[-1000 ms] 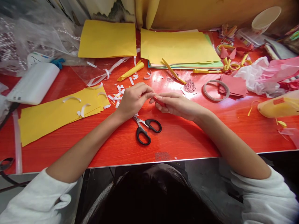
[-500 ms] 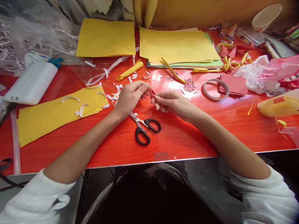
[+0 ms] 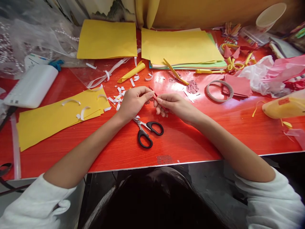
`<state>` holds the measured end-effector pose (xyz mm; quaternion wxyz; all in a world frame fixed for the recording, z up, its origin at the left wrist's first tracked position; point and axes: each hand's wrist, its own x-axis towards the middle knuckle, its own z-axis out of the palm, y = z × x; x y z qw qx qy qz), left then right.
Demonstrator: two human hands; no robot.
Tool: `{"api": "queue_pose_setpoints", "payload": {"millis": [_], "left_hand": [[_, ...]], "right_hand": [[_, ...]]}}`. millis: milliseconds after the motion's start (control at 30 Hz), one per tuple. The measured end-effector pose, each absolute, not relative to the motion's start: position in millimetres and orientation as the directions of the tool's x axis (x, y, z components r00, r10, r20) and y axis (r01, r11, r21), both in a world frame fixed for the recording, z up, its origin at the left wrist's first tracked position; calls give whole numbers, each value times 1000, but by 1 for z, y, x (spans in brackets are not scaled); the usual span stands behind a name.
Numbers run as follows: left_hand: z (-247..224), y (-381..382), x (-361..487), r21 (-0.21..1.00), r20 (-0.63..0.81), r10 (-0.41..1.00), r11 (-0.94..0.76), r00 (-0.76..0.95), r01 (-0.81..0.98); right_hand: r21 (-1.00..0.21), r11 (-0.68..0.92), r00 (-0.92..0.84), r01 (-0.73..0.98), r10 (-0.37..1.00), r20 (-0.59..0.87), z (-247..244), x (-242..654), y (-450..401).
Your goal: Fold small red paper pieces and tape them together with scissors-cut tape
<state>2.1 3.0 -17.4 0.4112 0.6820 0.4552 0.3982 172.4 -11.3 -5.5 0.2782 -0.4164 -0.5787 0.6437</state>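
Between my hands is a thin, dark red strip [image 3: 153, 91], perhaps folded paper, slanting across my fingertips. My left hand [image 3: 134, 102] pinches it with thumb and forefinger. From the other side my right hand [image 3: 172, 104] grips its lower end between thumb and fingers. Part of the strip is hidden by the fingers. Just below my left hand lie scissors [image 3: 150, 129] with black handles, blades parted a little, tips under the hand. White paper scraps [image 3: 117, 98] are scattered beside my left wrist. A rolled yellow paper [image 3: 132, 72] rests beyond my hands.
Yellow sheets [image 3: 107, 39] and a paper stack [image 3: 181, 46] lie at the back. Yellow strips [image 3: 59, 117] lie left, near a white power bank-like box [image 3: 33, 85]. To the right are a tape roll [image 3: 208, 90], red paper squares [image 3: 240, 85] and a yellow bottle-like object [image 3: 286, 106].
My fingers have shifted slightly on the red strip, and its upper end now sticks out above my left fingertips. The scissors and papers stay in place.
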Motion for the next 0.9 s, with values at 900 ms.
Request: {"api": "queue_pose_setpoints", "payload": {"millis": [900], "left_hand": [[-13, 8, -1, 933, 147, 938, -237, 314, 272]], "right_hand": [[-990, -85, -476, 115, 870, -130, -9, 171, -15]]}}
